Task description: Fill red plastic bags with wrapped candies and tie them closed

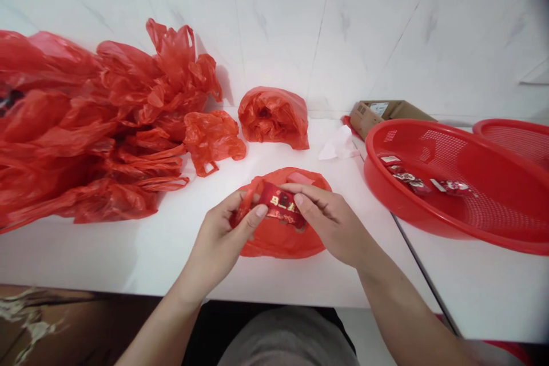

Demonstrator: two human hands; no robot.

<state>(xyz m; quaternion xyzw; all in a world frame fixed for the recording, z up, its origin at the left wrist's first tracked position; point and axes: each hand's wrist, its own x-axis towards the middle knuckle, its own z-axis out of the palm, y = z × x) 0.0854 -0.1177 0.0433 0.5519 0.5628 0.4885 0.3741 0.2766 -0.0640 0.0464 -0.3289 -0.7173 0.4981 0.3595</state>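
Between my two hands is a small dark red packet (pixel 281 203) with gold lettering. My left hand (pixel 229 229) is closed on its left end, and a bit of red plastic shows between those fingers too. On the packet's right end, my right hand (pixel 328 220) pinches with the thumb on top. Directly beneath lies a red plastic bag (pixel 287 243), spread in a rough round on the white table (pixel 180 257); the hands hide its middle, so I cannot tell what is inside.
Crumpled red plastic bags (pixel 86 126) heap up at the left. A rolled red bag (pixel 274 117) stands by the wall. On the right, a red plastic basket (pixel 429 217) holds several small packets (pixel 454 186). White paper (pixel 338 144) and a cardboard box (pixel 373 114) lie behind.
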